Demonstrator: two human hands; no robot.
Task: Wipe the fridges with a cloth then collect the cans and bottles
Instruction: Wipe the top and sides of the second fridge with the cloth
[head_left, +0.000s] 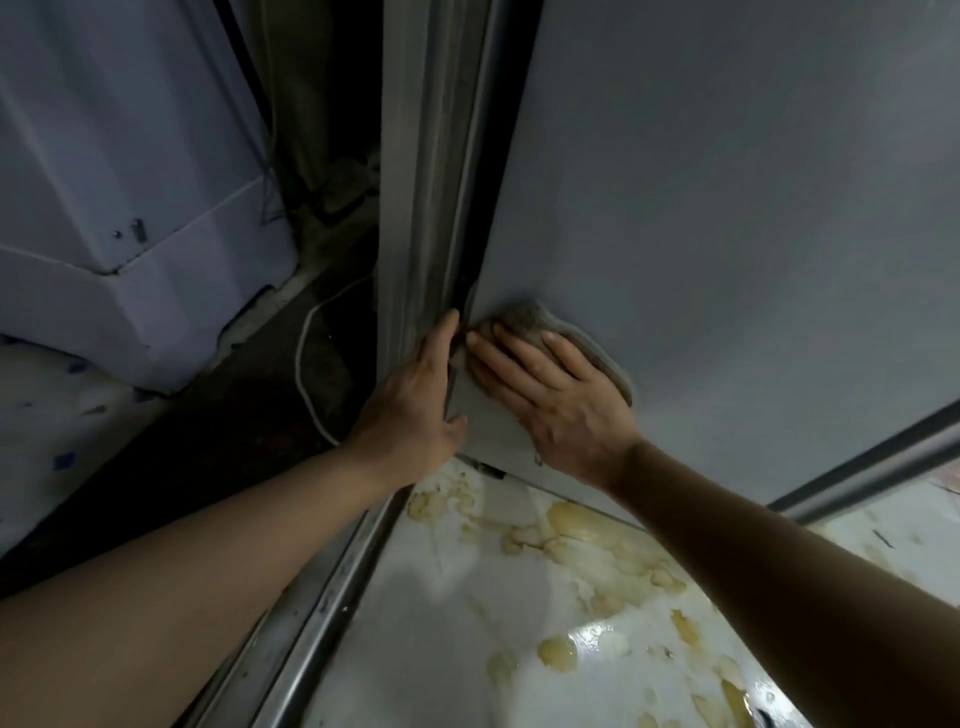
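Note:
A grey fridge fills the right side of the view, seen from above along its side panel. My right hand presses a grey cloth flat against the lower part of that panel, fingers straight. My left hand rests on the fridge's corner edge beside the door seal, fingers extended along it and thumb wrapped round the corner. No cans or bottles are in sight.
A second white appliance stands at the left, with a dark gap and a white cable on the floor between. The floor below is white with yellow stains. A metal rail runs diagonally.

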